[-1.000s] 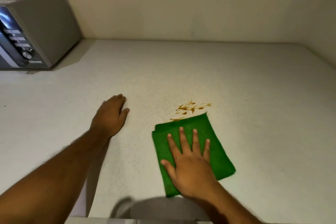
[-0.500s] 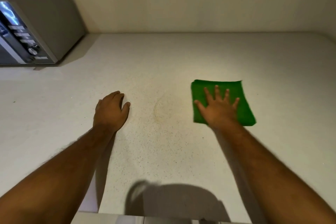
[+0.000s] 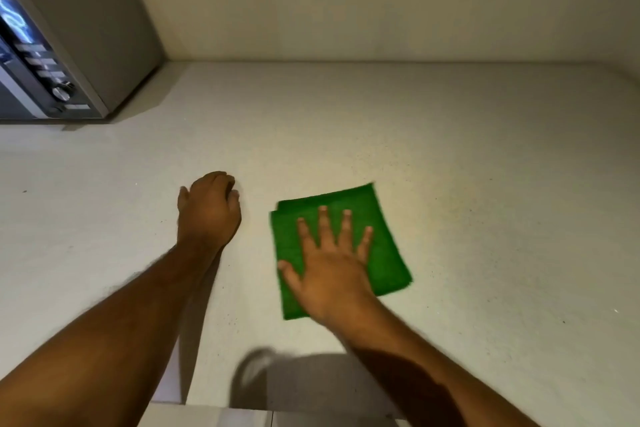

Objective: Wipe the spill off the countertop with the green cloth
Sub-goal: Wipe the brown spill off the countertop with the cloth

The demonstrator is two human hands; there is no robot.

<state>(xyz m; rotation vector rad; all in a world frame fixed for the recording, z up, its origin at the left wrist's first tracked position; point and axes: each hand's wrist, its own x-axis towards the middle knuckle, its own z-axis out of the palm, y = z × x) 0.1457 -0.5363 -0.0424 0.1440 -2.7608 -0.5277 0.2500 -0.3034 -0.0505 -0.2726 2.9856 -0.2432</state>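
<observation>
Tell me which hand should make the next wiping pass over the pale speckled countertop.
Right. The right hand presses flat, fingers spread, on the folded green cloth; the left hand rests on the bare countertop, apart from the cloth.

The bench (image 3: 450,149) is pale and finely speckled, and it runs back to a plain wall (image 3: 346,3). A grey microwave (image 3: 79,45) stands on it at the far left. A folded green cloth (image 3: 388,260) lies flat near the middle, with the right hand (image 3: 332,274) spread on top. Just left of the cloth, the left hand (image 3: 207,211) rests on the bare surface.
</observation>
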